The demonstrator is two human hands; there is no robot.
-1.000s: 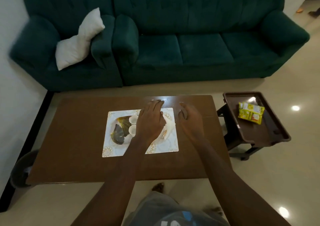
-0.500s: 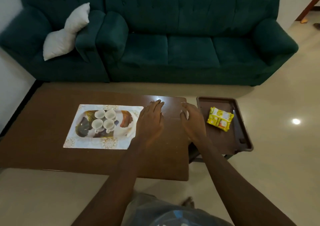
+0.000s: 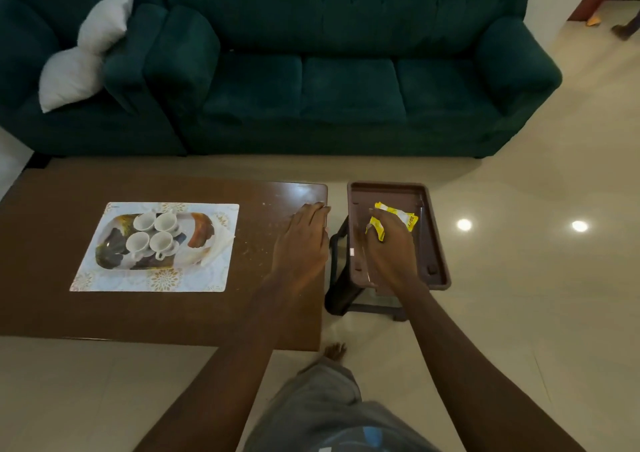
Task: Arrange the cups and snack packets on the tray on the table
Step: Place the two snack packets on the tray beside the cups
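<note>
Several white cups (image 3: 153,234) stand together on a patterned tray (image 3: 201,243) that lies on a floral placemat (image 3: 156,280) on the brown table (image 3: 104,313). A yellow snack packet (image 3: 398,217) lies on the brown side stand (image 3: 436,243) right of the table. My right hand (image 3: 389,249) covers the packet's near end with fingers curled over it; whether it grips the packet is unclear. My left hand (image 3: 301,242) rests flat, fingers apart, on the table's right end, holding nothing.
A dark green sofa (image 3: 346,70) with a white pillow (image 3: 86,49) runs along the far side. The side stand sits in a narrow gap beside the table's right edge. Shiny tiled floor (image 3: 519,313) spreads to the right. My bare foot (image 3: 334,351) shows below the table.
The view has swung right. My right hand went from the table's edge over to the side stand and onto the yellow packet. My left hand moved to the table's right end.
</note>
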